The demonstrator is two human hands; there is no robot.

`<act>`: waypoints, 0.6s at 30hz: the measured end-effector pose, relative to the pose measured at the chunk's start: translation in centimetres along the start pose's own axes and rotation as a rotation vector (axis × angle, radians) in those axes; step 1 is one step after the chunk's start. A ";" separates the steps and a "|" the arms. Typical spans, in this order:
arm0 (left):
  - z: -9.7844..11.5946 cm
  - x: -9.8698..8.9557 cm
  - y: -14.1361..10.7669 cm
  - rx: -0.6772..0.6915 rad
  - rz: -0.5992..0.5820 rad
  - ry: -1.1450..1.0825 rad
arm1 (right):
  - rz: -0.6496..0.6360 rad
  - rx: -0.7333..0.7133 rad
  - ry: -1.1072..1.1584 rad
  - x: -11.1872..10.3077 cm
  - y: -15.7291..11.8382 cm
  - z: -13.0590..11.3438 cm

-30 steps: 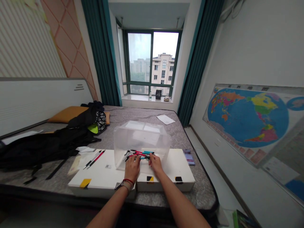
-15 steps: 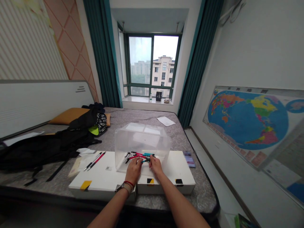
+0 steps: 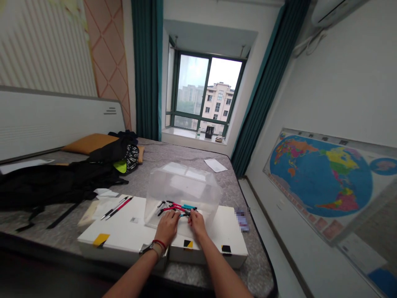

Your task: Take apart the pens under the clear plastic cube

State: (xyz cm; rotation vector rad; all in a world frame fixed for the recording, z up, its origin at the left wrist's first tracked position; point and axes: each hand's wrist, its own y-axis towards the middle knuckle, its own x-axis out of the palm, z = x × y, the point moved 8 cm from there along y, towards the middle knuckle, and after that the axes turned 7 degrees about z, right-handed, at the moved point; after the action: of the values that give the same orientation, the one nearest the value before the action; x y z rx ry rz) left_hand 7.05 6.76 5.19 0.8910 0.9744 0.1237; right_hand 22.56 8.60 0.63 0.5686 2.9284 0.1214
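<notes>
Pinching tangled red, teal and black rods (image 3: 176, 208): left hand (image 3: 167, 229), right hand (image 3: 197, 224), both closed.

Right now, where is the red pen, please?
In the head view, the red pen lies on the white box, left of the clear plastic bin, beside a silver-and-black pen.

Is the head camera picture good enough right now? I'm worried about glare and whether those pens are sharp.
Head view: the window is bright and washed out. The wide lens tilts the walls and bends the map. Glare whitens the clear plastic box, but the pens at the left hand and right hand stay readable, if slightly soft. One patch is pixelated.
</notes>
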 end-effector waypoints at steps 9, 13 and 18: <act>0.0 0.8 -0.4 0.014 -0.058 -0.073 | 0.012 0.078 0.134 0.2 0.3 1.1; 0.1 0.3 -0.2 0.014 -0.030 -0.035 | 0.027 0.063 0.130 0.1 0.2 0.6; 0.1 -0.3 0.0 0.002 0.007 -0.006 | -0.005 0.071 0.115 0.2 -0.1 0.5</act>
State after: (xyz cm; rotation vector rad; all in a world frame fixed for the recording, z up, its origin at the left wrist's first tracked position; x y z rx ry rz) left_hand 6.99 6.59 5.40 0.8960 0.9663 0.1257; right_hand 22.39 8.67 0.15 0.5835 3.0562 0.0506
